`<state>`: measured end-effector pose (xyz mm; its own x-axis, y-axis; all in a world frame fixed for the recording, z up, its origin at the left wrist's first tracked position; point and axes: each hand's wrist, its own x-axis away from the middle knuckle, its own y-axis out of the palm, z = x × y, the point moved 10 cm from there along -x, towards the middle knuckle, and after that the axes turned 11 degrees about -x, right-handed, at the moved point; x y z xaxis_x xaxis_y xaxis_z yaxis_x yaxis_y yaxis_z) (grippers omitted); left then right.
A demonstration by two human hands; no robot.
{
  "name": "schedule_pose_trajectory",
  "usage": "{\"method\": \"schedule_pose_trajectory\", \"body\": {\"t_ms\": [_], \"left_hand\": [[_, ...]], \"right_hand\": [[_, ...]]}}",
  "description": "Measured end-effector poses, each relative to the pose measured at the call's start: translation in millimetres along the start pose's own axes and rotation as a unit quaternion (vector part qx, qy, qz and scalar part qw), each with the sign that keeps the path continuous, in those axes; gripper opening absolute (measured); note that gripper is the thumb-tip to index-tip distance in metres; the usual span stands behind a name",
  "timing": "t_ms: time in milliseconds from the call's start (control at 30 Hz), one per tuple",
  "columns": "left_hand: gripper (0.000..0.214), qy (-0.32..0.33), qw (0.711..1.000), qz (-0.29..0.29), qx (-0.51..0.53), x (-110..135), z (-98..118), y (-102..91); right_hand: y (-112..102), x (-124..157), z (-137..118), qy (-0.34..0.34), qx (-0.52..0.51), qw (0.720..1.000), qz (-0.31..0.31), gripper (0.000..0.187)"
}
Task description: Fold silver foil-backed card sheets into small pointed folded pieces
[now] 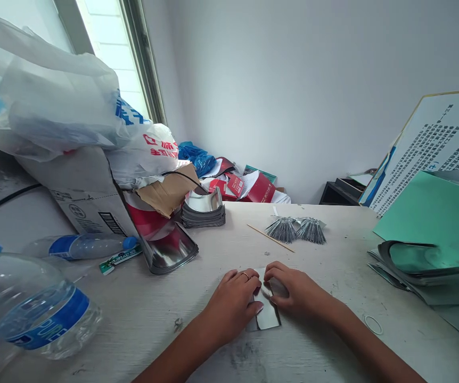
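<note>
A small pale rectangular piece (pixel 268 315) with dark edges lies on the table between my hands; its material is hard to tell. My left hand (pixel 235 298), with a ring on one finger, grips its left side, fingers curled and thumb along the edge. From the right, my right hand (pixel 289 289) closes its thumb and fingertips on the piece's upper right part. The covered part of the piece is hidden under my fingers. Beyond my hands are two fanned bundles of thin metal pins (pixel 281 230) and a thin wooden stick (pixel 270 238).
Curved metal sheets form a stack (pixel 203 213) and a nearer pile (pixel 171 249) to the left. A large water bottle (pixel 49 314), a smaller bottle (pixel 89 247) and a cardboard box (pixel 81 197) crowd the left. Dark curved sheets (pixel 421 271) and a green folder (pixel 445 229) stand right, near a white ring (pixel 373 325).
</note>
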<state>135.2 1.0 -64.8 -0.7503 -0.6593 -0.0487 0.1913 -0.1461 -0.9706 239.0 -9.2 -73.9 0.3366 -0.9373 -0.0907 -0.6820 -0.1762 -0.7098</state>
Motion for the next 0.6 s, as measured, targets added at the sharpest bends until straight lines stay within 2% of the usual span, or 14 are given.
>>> {"method": "schedule_pose_trajectory", "body": {"t_ms": [233,367,600], "left_hand": [[0.018,0.004,1.0,0.004,0.0,-1.4,0.5,3.7],[0.015,0.01,1.0,0.016,-0.007,-1.6,0.1,5.0],[0.011,0.009,0.997,0.017,-0.069,-0.3,7.9,4.7]], "right_hand": [[-0.8,0.2,-11.3,-0.091,-0.021,0.995,0.044,0.018],[-2.9,-3.2,-5.2,-0.064,-0.034,0.995,0.068,0.021],[-4.6,-4.3,-0.6,-0.027,-0.039,0.997,0.059,0.015]]}}
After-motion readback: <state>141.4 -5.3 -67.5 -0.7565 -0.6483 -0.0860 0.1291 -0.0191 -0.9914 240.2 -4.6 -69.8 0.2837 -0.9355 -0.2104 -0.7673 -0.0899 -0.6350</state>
